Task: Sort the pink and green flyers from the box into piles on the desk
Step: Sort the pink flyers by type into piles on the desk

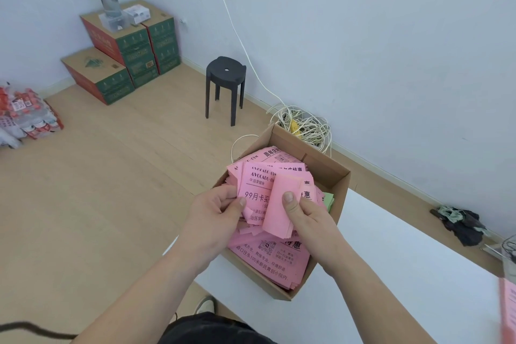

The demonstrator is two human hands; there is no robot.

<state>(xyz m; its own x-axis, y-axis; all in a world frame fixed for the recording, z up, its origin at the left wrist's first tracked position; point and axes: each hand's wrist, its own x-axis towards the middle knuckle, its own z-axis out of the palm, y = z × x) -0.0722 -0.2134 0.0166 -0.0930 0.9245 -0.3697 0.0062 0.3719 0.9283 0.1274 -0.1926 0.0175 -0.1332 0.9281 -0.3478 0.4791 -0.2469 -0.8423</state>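
Both hands over the box, working the same wad of pink flyers [259, 190]. Left hand [215, 212] pinches the wad's edge at its 9 o'clock side, thumb on top; right hand [307, 218] is closed on a curled-over pink sheet [279, 204], thumb pressed on its face. Cardboard box [329, 173] sits on the near-left corner of the white desk [405, 260], part of it hanging past the edge. It is heaped with pink; one sliver of green flyer [329, 200] shows at 3 o'clock of the right hand, against the box wall. A pink pile [509, 313] lies at the desk's far right, cut off by the frame. No green pile in view. Judgement: early in the sort, step in hand is lifting out a batch of pink. To do it well: square the wad before lifting, flatten the curled sheet so it doesn't crease, fan the edges to check no green is trapped inside. Lift straight up, since the overhanging box could tip. Loose sheets underneath may drag out with the wad.
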